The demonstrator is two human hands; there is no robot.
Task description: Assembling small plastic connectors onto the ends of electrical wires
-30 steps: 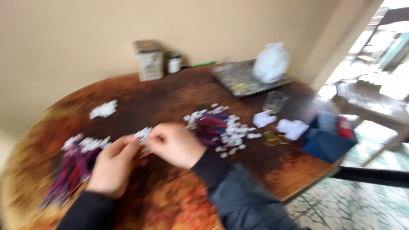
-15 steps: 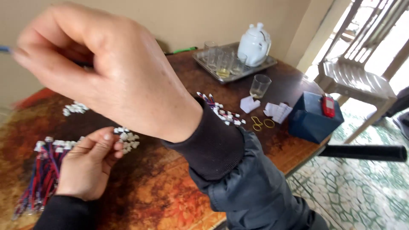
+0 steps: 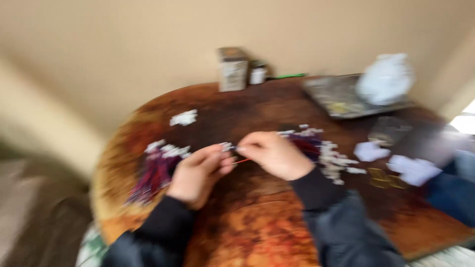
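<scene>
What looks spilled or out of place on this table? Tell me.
Small white pieces lie scattered loosely by the right hand, some strayed from the pile. A separate white clump sits alone farther back. The picture is blurred; nothing looks damaged.

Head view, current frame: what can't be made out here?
- What the left hand and right hand pinch: motion blur leaves only a small white piece and a thin red strand.
- The white bits right of the hands: blurred, shapes unreadable.
- The red and dark bundle: smeared, single strands not separable.
- The white object on the tray: blurred, kind unclear.
- The dark blue thing: cut off by the right edge.
</scene>
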